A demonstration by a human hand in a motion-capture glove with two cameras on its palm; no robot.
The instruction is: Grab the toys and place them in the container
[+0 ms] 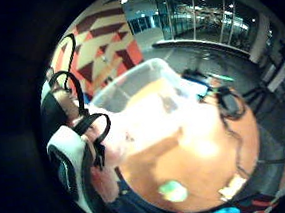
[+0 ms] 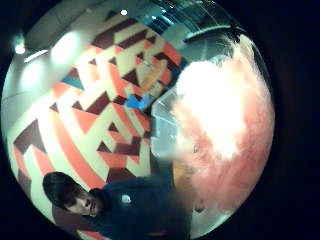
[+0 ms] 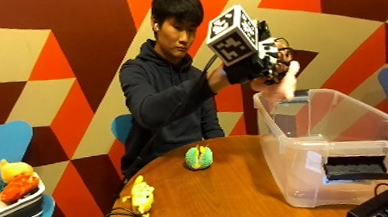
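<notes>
The black-gloved right hand [image 3: 262,65], fingers curled around a pink fluffy plush toy [image 3: 281,86], holds it above the clear plastic container [image 3: 329,146] near the round wooden desk's [image 3: 232,196] right edge, its contents indiscernible.

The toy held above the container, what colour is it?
Pink. The gloved right hand holds the toy over the clear container; the outside view shows it best.

Round table [image 3: 245,196] with a container [image 3: 329,146] at its three o'clock side.
Two toys lie on it — one [image 3: 199,157] at twelve o'clock, another [image 3: 142,194] at nine.
</notes>
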